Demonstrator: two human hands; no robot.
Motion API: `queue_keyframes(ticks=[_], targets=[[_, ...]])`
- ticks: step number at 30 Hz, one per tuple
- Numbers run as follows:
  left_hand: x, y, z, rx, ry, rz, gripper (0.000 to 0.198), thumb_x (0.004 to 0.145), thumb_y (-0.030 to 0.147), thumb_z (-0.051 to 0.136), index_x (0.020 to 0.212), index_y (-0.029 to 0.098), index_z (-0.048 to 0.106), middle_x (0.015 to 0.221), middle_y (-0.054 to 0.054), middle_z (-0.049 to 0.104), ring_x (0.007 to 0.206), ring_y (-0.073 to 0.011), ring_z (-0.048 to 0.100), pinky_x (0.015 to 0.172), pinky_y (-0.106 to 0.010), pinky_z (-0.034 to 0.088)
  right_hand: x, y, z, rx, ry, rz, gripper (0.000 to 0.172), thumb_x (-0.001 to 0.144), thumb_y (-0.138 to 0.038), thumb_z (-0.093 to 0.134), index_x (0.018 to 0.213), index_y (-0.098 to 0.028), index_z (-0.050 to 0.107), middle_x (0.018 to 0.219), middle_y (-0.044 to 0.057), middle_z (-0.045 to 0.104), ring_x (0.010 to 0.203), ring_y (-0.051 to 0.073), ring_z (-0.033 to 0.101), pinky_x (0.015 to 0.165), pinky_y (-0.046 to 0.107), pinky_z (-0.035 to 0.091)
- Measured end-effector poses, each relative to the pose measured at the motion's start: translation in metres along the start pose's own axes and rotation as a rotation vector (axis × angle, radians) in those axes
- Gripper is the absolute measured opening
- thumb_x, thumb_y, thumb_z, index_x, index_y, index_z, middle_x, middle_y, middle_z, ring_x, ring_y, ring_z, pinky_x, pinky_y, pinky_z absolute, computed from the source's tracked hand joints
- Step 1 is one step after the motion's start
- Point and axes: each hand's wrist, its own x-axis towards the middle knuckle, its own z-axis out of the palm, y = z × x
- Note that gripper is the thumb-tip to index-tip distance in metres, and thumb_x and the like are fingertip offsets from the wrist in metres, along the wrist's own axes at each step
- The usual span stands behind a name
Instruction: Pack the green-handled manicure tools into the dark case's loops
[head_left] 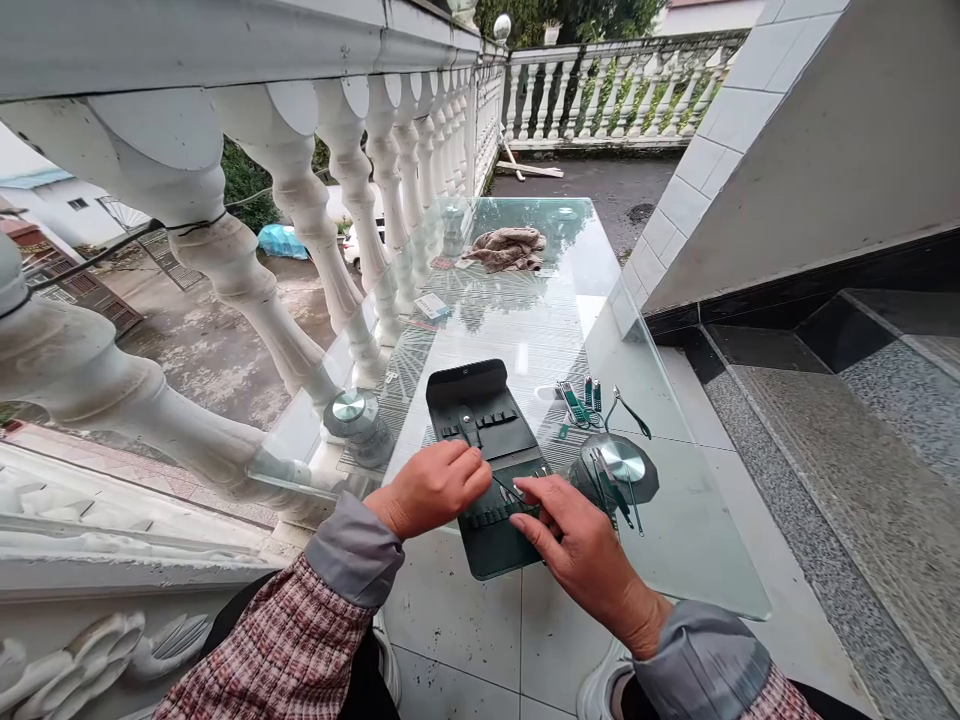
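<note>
A black leather manicure case (pixel 487 470) lies open on the glass tabletop (pixel 660 520), with small tools tucked into its slots. My left hand (pixel 431 490) pinches a thin metal tool (pixel 510 492) above the case. My right hand (pixel 570 530) sits just right of it, its fingertips on or beside the same tool. Green-handled nail clippers (pixel 576 405) and a small pair of metal nippers (pixel 628 412) lie on the glass beyond my right hand. Several slim green-handled tools (pixel 611 490) lie close to my right hand, over a round metal table foot.
A white stone balustrade (pixel 300 230) runs along the left beside the table. A tiled wall (pixel 750 170) and a granite step (pixel 847 470) are on the right. A crumpled brown cloth (pixel 504 248) and a small box (pixel 433 305) lie at the far end of the glass.
</note>
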Motion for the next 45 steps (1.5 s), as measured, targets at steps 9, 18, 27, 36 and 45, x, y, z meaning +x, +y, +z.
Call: queue_keyframes(ticks=[9, 18, 27, 36, 45], targets=[[0.006, 0.023, 0.002, -0.155, 0.024, 0.020, 0.024, 0.096, 0.015, 0.034, 0.080, 0.016, 0.052, 0.073, -0.003, 0.057, 0.066, -0.0129, 0.050, 0.061, -0.025, 0.045, -0.004, 0.004, 0.005, -0.089, -0.062, -0.027, 0.019, 0.091, -0.020, 0.043, 0.088, -0.020, 0.061, 0.073, 0.003, 0.062, 0.066, 0.014, 0.058, 0.061, 0.027, 0.048], [0.007, 0.019, 0.003, -0.203, -0.111, -0.159, 0.020, 0.096, 0.014, 0.033, 0.105, 0.015, 0.051, 0.095, -0.008, 0.059, 0.084, -0.0159, 0.054, 0.072, -0.028, 0.048, -0.010, 0.042, -0.035, -0.423, 0.026, 0.215, 0.024, 0.086, -0.027, 0.045, 0.100, -0.020, 0.063, 0.087, 0.005, 0.071, 0.073, 0.020, 0.066, 0.060, 0.031, 0.049], [0.014, 0.021, 0.010, -0.107, -0.215, 0.050, 0.017, 0.094, 0.014, 0.038, 0.101, 0.015, 0.053, 0.090, -0.007, 0.055, 0.076, -0.0181, 0.048, 0.062, -0.030, 0.043, -0.017, 0.051, -0.044, -0.597, -0.015, 0.226, 0.020, 0.087, -0.027, 0.050, 0.099, -0.018, 0.063, 0.084, 0.006, 0.068, 0.073, 0.021, 0.062, 0.058, 0.031, 0.044], [0.015, 0.021, 0.016, -0.043, -0.161, 0.133, 0.014, 0.091, 0.011, 0.042, 0.081, 0.015, 0.051, 0.081, -0.006, 0.054, 0.071, -0.0172, 0.046, 0.060, -0.029, 0.038, -0.012, -0.001, 0.002, -0.361, -0.084, -0.201, 0.023, 0.090, -0.012, 0.042, 0.080, -0.017, 0.061, 0.067, 0.003, 0.054, 0.065, 0.015, 0.048, 0.061, 0.027, 0.036], [0.013, 0.017, 0.023, -0.024, -0.165, 0.129, 0.013, 0.090, 0.012, 0.045, 0.079, 0.017, 0.048, 0.077, -0.004, 0.053, 0.069, -0.0173, 0.045, 0.056, -0.030, 0.033, -0.013, 0.001, 0.009, -0.210, -0.042, -0.092, 0.017, 0.092, -0.018, 0.043, 0.091, -0.017, 0.060, 0.077, 0.005, 0.058, 0.075, 0.016, 0.054, 0.066, 0.027, 0.041]])
